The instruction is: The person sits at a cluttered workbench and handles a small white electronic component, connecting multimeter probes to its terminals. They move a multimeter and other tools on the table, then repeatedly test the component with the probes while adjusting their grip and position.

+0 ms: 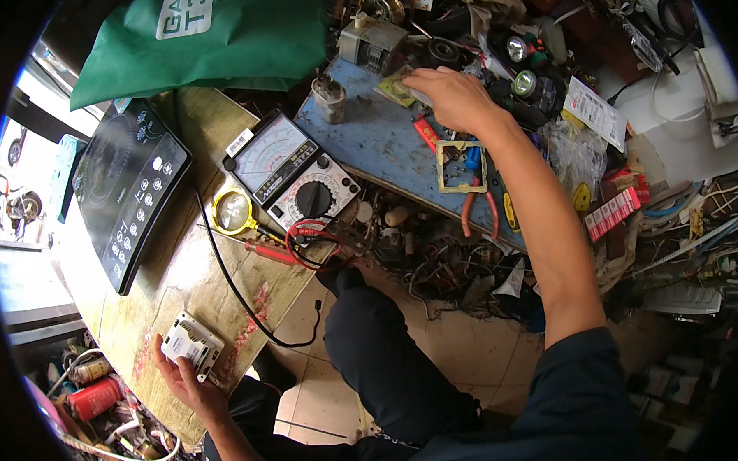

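Note:
At the near edge of the wooden table, my left hand (188, 383) grips a white square plastic module (193, 344), its thumb lying on the top face. My right hand (453, 98) reaches far out over the blue workbench (360, 144). Its fingers are closed at a yellow-green flat piece (395, 87); what lies between them is partly hidden. Close by this hand are a red box-shaped item (425, 132), a cream square frame (440, 186) and red-handled pliers (493, 215). A stained metal can (328, 101) stands left of it.
On the wooden table are an analog multimeter (293, 174), a yellow round magnifier (233, 211), a black cable (227, 278) and a tilted induction cooker (128, 191). A green bag (204, 46) covers the far left. Cluttered parts and headlamps (524, 83) crowd the bench's far side.

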Tool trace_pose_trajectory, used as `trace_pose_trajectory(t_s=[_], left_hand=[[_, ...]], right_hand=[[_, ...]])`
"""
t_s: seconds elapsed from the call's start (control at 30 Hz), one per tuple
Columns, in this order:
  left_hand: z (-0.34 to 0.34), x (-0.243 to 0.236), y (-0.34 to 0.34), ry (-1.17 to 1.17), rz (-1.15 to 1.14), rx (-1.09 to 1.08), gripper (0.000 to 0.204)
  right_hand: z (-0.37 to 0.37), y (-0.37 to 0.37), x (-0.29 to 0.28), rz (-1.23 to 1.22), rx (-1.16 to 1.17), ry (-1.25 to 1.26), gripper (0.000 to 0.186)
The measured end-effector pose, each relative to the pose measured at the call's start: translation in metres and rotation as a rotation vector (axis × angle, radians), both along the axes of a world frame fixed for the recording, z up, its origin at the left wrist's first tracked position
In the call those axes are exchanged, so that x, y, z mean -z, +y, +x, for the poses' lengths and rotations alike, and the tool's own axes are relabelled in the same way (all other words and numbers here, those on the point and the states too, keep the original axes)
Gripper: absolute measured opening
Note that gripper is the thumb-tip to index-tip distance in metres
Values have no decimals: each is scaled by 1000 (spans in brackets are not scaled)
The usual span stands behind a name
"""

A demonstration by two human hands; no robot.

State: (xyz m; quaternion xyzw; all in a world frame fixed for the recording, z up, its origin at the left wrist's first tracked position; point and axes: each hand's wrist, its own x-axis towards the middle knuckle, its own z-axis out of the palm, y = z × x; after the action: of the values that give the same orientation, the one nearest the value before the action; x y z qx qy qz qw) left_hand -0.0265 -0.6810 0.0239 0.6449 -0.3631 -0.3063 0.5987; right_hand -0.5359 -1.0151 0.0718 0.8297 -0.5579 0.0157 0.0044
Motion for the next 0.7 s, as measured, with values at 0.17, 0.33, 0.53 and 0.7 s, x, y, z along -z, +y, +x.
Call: trace_pose_trajectory(t_s=[0.17,0.33,0.53,0.7], left_hand=[[-3,-4,0,19,17,8,63],[4,3,2,38,-15,26,62],[0,-1,0,21,-17,9,61],[-1,-2,1,23,2,-4,61]], right_hand=[[-5,-9,-4,6,-52,63,55],[-11,-18,-12,0,-88,35,37],[-31,-20,-19,-178,-209,-49,15],[-50,-11,-37,-234,-264,-117,10]])
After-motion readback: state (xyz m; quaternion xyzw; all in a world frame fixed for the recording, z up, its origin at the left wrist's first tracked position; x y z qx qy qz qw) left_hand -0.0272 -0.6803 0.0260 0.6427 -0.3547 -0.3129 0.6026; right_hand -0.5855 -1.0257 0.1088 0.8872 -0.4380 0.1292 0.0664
